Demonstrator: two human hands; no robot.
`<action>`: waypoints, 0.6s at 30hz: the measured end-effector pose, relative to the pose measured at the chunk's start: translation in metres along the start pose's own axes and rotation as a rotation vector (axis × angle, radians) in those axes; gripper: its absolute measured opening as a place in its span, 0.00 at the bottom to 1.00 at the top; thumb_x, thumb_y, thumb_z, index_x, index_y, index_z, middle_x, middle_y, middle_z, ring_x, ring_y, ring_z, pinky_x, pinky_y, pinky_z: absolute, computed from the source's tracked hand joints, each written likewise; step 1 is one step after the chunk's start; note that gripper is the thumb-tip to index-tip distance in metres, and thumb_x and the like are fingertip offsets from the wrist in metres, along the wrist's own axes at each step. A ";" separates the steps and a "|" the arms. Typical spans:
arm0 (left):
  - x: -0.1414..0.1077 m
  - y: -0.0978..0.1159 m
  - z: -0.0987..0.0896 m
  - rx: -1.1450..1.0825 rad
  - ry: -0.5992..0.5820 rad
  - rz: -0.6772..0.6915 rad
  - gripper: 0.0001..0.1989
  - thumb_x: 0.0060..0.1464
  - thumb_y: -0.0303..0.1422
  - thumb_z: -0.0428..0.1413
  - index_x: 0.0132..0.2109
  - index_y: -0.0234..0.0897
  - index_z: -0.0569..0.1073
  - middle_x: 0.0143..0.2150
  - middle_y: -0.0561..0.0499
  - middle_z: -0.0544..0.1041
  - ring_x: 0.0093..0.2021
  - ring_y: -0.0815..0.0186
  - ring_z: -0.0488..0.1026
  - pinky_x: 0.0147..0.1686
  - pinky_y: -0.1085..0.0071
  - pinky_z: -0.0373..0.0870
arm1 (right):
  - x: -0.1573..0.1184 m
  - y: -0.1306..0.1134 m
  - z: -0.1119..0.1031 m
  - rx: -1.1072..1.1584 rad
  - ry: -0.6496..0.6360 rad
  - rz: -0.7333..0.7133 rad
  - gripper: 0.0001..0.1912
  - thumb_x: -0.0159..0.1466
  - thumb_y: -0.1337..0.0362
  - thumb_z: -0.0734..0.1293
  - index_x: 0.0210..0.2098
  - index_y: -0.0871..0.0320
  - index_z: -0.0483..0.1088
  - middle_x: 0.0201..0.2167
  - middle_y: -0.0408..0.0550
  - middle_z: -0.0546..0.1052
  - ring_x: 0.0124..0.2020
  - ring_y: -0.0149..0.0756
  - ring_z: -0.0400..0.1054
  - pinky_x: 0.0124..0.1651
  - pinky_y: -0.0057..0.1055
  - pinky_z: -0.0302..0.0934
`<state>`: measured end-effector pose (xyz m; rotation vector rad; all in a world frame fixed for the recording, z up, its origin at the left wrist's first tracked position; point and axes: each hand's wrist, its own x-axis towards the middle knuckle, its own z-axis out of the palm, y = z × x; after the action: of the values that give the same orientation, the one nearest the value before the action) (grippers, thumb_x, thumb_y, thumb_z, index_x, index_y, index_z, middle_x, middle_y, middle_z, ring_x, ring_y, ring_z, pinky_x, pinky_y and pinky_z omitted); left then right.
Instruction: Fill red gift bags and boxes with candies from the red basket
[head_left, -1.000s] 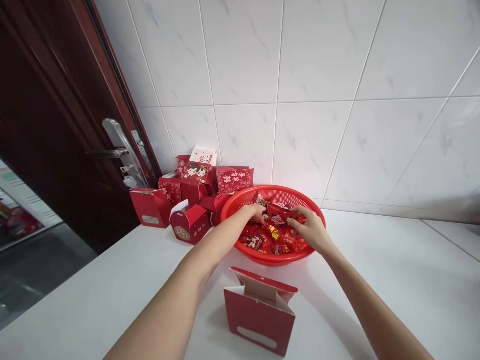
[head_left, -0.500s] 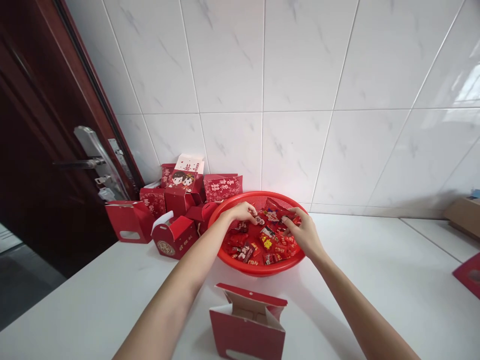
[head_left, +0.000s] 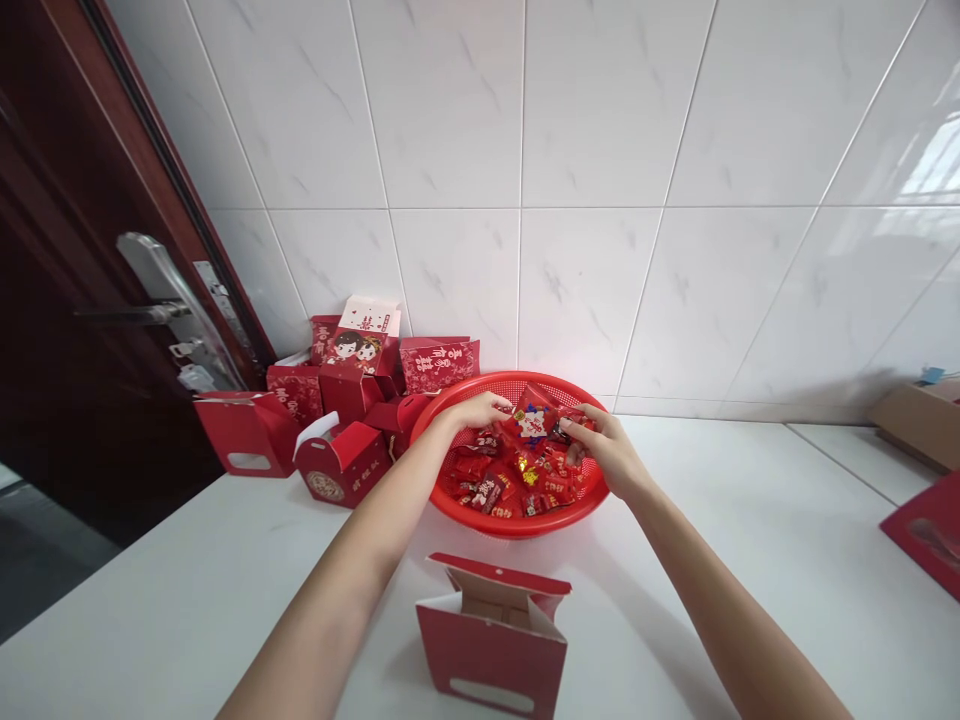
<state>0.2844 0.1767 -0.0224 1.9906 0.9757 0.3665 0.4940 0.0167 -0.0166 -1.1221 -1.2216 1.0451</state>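
A red perforated basket [head_left: 517, 528] stands on the white worktop [head_left: 675, 580], close to the tiled wall [head_left: 592, 290]. It contains many wrapped sweets [head_left: 529, 470], mostly red. Among these, a larger packet [head_left: 534, 422] with a white and blue label lies at the far side, between the two hands.

The left hand [head_left: 480, 410] reaches over the basket's left rim; its fingers are bent, tips nearly together at the packet's left edge. Whether they grip it cannot be told. The right hand [head_left: 606, 448] enters from the right; its thumb and fingers are partly closed at a dark packet [head_left: 562, 430]. A firm hold cannot be confirmed.

Near the front stands a red carton [head_left: 491, 645], its top open, apart from the basket. Far left, several red gift boxes [head_left: 341, 465] are grouped beside the basket. At far right is a brown cardboard box [head_left: 919, 425].
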 end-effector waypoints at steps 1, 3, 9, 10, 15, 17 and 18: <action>-0.001 0.001 0.000 -0.008 0.000 0.005 0.10 0.56 0.37 0.63 0.39 0.34 0.79 0.36 0.51 0.78 0.34 0.64 0.74 0.33 0.69 0.73 | 0.000 0.000 0.000 0.008 0.000 -0.001 0.21 0.52 0.48 0.75 0.35 0.57 0.72 0.25 0.40 0.73 0.17 0.29 0.65 0.25 0.31 0.62; -0.003 0.003 0.002 -0.030 0.010 0.011 0.08 0.47 0.36 0.64 0.30 0.34 0.78 0.24 0.55 0.72 0.25 0.69 0.66 0.23 0.73 0.61 | 0.000 0.000 -0.001 0.005 -0.006 0.002 0.21 0.51 0.47 0.75 0.33 0.57 0.71 0.23 0.39 0.71 0.16 0.28 0.63 0.24 0.31 0.60; -0.008 0.010 0.005 -0.077 0.026 0.002 0.12 0.38 0.39 0.62 0.30 0.35 0.79 0.22 0.55 0.73 0.22 0.70 0.63 0.22 0.72 0.54 | -0.002 -0.002 0.000 -0.002 -0.021 0.019 0.22 0.51 0.46 0.76 0.30 0.56 0.68 0.20 0.37 0.67 0.15 0.27 0.59 0.21 0.30 0.55; -0.008 0.010 0.005 -0.076 0.039 0.008 0.11 0.37 0.39 0.62 0.28 0.35 0.79 0.21 0.55 0.72 0.22 0.70 0.62 0.22 0.72 0.54 | -0.002 -0.002 0.000 0.008 -0.011 0.013 0.21 0.51 0.46 0.76 0.30 0.56 0.68 0.20 0.37 0.67 0.15 0.27 0.58 0.22 0.30 0.55; -0.005 0.007 0.004 -0.043 0.085 0.016 0.07 0.37 0.36 0.62 0.22 0.36 0.77 0.19 0.56 0.69 0.22 0.70 0.59 0.23 0.72 0.52 | 0.000 -0.002 -0.001 0.053 0.051 -0.026 0.21 0.51 0.46 0.75 0.31 0.56 0.70 0.24 0.39 0.70 0.16 0.26 0.59 0.23 0.31 0.55; -0.004 0.004 0.003 -0.031 0.089 0.013 0.06 0.37 0.34 0.62 0.21 0.36 0.77 0.18 0.57 0.68 0.22 0.71 0.58 0.23 0.72 0.51 | 0.000 -0.002 -0.001 0.063 0.065 -0.025 0.21 0.51 0.46 0.75 0.31 0.56 0.70 0.25 0.40 0.71 0.16 0.26 0.59 0.23 0.31 0.54; -0.003 0.002 0.003 -0.027 0.092 0.012 0.06 0.37 0.34 0.62 0.20 0.36 0.77 0.18 0.57 0.67 0.22 0.71 0.57 0.23 0.72 0.51 | 0.000 -0.002 -0.002 0.070 0.067 -0.021 0.21 0.50 0.47 0.75 0.31 0.56 0.70 0.25 0.40 0.72 0.16 0.26 0.59 0.23 0.31 0.54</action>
<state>0.2850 0.1722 -0.0220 1.9709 1.0107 0.4792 0.4956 0.0165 -0.0147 -1.0797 -1.1337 1.0185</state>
